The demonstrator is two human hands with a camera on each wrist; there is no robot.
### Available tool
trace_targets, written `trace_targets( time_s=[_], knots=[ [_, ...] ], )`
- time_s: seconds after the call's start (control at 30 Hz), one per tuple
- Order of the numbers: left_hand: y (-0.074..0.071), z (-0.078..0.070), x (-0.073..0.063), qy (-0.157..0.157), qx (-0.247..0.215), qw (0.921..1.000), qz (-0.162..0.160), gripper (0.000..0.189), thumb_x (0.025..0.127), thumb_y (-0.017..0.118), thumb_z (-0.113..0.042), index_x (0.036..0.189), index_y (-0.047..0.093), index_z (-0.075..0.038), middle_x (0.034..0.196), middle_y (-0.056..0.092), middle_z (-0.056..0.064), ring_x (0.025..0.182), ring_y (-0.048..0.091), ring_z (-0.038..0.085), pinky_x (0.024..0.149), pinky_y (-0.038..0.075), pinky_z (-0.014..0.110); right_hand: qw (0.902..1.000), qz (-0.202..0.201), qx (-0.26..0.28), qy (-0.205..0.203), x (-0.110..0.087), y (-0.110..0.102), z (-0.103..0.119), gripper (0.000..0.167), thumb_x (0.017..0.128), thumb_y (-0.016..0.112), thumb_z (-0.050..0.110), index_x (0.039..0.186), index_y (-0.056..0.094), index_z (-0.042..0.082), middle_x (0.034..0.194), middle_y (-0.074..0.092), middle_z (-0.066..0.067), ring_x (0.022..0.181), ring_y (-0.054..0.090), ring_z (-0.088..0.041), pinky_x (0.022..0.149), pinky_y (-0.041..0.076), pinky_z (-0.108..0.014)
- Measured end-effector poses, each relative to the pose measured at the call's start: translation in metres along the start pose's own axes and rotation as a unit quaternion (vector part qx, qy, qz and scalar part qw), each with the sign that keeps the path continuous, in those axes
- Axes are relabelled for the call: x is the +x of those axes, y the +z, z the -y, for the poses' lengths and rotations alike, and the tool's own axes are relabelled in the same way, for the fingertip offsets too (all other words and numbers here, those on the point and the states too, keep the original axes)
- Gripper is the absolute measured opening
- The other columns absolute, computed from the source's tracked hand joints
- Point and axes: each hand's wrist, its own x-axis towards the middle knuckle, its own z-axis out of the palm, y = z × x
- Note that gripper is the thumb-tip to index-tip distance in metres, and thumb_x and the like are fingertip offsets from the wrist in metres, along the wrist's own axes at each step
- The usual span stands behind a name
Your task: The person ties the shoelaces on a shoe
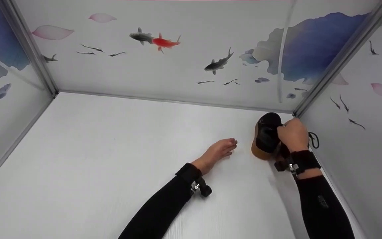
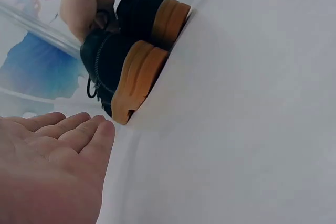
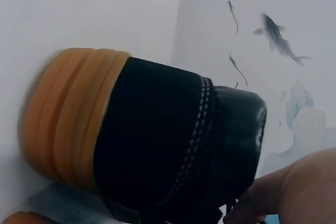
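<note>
Two black leather shoes with thick tan soles stand side by side in the far right corner. The nearer-to-centre shoe [image 1: 266, 134] shows its whole upper in the head view; its mate [image 2: 140, 17] is largely behind my right hand there, but appears in the left wrist view. My right hand [image 1: 293, 134] is curled over the lacing, fingertips pinching a black shoelace [image 2: 103, 18]. Pale stitching runs along the black shoe upper [image 3: 152, 129] in the right wrist view. Left of the shoes, my left hand [image 1: 216, 153] hovers with fingers extended and holds nothing.
A white surface [image 1: 111, 159] lies under the shoes. Behind it rises a panel [image 1: 177, 73] printed with fish and petals, and a right side panel [image 1: 343, 149] stands close to the shoes. A black lace loop [image 1: 314, 140] sticks out beside my right hand.
</note>
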Motion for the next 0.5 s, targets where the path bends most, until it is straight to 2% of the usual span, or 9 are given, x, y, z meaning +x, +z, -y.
trace_targets(
  time_s=[0.03, 0.1, 0.17, 0.23, 0.33, 0.5],
  knots=[
    [-0.003, -0.002, -0.001, 0.004, -0.002, 1.0, -0.004, 0.065, 0.114, 0.047, -0.024, 0.165, 0.035, 0.013, 0.171, 0.042, 0.028, 0.161, 0.04, 0.038, 0.131, 0.034, 0.045, 1.0, 0.002, 0.001, 0.004, -0.001, 0.0, 0.002, 0.017, 0.092, 0.054, 0.01, 0.079, 0.058, 0.0, 0.074, 0.057, -0.01, 0.066, 0.054, -0.031, 0.056, 0.045, -0.042],
    [-0.01, -0.007, -0.004, 0.014, 0.004, 0.9999, -0.008, 0.065, 0.115, 0.047, -0.025, 0.165, 0.035, 0.013, 0.171, 0.043, 0.028, 0.161, 0.041, 0.038, 0.131, 0.034, 0.045, 1.0, -0.003, -0.002, 0.004, -0.005, 0.002, 0.008, 0.028, 0.097, 0.055, 0.016, 0.103, 0.064, -0.009, 0.097, 0.066, -0.024, 0.088, 0.064, -0.043, 0.071, 0.055, -0.053],
    [-0.018, -0.012, -0.008, 0.029, 0.016, 0.9994, -0.008, 0.065, 0.115, 0.047, -0.027, 0.166, 0.035, 0.013, 0.171, 0.043, 0.028, 0.161, 0.041, 0.038, 0.131, 0.034, 0.045, 0.9997, -0.021, -0.008, -0.011, -0.008, 0.005, 0.014, 0.043, 0.103, 0.055, 0.021, 0.124, 0.062, -0.015, 0.122, 0.063, -0.035, 0.113, 0.061, -0.053, 0.091, 0.053, -0.064],
    [-0.026, -0.017, -0.012, 0.043, 0.025, 0.9987, -0.008, 0.066, 0.115, 0.047, -0.028, 0.166, 0.034, 0.013, 0.17, 0.044, 0.028, 0.161, 0.042, 0.037, 0.131, 0.035, 0.046, 0.9987, -0.047, -0.002, -0.021, -0.011, 0.009, 0.021, 0.047, 0.105, 0.055, 0.023, 0.127, 0.062, -0.017, 0.13, 0.059, -0.039, 0.123, 0.055, -0.057, 0.104, 0.048, -0.068],
    [-0.037, -0.025, -0.018, 0.053, 0.023, 0.9983, -0.008, 0.068, 0.115, 0.047, -0.031, 0.167, 0.033, 0.011, 0.17, 0.044, 0.027, 0.161, 0.041, 0.037, 0.131, 0.035, 0.045, 0.9973, -0.069, 0.019, -0.02, -0.018, 0.012, 0.032, 0.051, 0.109, 0.055, 0.028, 0.133, 0.061, -0.017, 0.137, 0.056, -0.039, 0.13, 0.052, -0.055, 0.111, 0.044, -0.067],
    [-0.058, -0.04, -0.031, 0.062, 0.03, 0.9975, -0.016, 0.072, 0.114, 0.047, -0.035, 0.169, 0.03, 0.009, 0.172, 0.041, 0.026, 0.162, 0.04, 0.036, 0.131, 0.034, 0.044, 0.9951, -0.059, 0.072, -0.033, -0.03, 0.024, 0.051, 0.055, 0.114, 0.055, 0.033, 0.143, 0.061, -0.012, 0.147, 0.055, -0.035, 0.138, 0.052, -0.051, 0.118, 0.043, -0.062]
  ],
)
